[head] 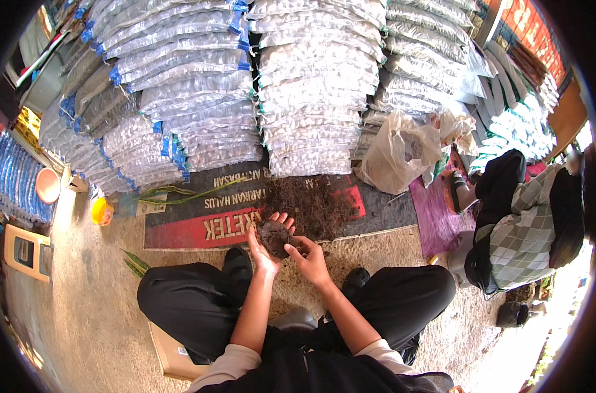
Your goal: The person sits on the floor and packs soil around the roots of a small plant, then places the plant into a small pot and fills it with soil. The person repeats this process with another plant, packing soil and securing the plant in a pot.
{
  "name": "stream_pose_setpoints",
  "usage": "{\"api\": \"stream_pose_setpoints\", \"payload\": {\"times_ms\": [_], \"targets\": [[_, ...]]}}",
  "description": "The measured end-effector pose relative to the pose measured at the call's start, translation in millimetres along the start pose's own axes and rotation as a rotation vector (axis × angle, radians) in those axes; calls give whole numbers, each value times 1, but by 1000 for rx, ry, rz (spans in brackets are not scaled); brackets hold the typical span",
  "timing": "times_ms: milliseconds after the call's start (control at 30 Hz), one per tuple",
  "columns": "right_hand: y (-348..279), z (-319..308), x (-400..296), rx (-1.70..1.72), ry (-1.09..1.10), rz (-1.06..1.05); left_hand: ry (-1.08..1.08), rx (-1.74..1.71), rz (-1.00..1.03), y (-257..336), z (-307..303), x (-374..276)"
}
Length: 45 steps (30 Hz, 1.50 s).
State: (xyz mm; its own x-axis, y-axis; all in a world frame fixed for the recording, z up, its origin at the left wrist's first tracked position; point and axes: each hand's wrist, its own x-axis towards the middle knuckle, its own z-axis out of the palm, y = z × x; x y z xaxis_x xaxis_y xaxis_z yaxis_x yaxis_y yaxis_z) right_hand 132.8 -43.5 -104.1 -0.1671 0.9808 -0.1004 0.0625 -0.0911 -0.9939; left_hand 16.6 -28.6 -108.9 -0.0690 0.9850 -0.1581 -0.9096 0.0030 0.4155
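Between my two hands is a dark brown, rounded clump [274,238], perhaps soil or fibre; its exact kind cannot be told. My left hand [264,248] cups it from the left and beneath, fingers spread behind it. The thumb and fingers of my right hand [305,255] grip its right edge. Just beyond my hands, a loose heap of brown fibrous material [312,209] lies on a printed black and red sheet [180,236]. Long green leaves with yellow edges [180,192] rest on the sheet's left part.
Tall stacks of filled clear plastic bags [312,98] stand beyond the sheet. A crumpled plastic bag [401,152] sits right of the heap. Another person [524,226] sits at the right by a purple sheet [425,211]. At left are a yellow tub [102,211] and a beige plastic stool [27,251].
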Motion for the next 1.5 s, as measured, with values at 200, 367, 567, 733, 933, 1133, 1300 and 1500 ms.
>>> {"api": "stream_pose_setpoints", "payload": {"times_ms": [200,367,567,733,933,1133,1300,1500], "targets": [[-12,-4,5,-160,184,-129,27,-106,25,1,-8,1],[-7,-1,6,-147,194,-146,84,-27,53,-5,-4,-1],[0,-5,8,-75,250,-164,151,-17,88,-5,-6,1],[4,-11,10,71,326,-207,212,51,128,-2,-10,2],[-20,-21,8,-75,199,-288,175,27,17,6,-17,5],[-27,-19,2,-570,-92,-503,164,118,-97,5,-14,2],[-18,-18,2,-529,-45,-500,188,187,-98,0,-20,3],[-24,-17,2,-353,23,-456,328,296,-5,-7,-35,9]]}}
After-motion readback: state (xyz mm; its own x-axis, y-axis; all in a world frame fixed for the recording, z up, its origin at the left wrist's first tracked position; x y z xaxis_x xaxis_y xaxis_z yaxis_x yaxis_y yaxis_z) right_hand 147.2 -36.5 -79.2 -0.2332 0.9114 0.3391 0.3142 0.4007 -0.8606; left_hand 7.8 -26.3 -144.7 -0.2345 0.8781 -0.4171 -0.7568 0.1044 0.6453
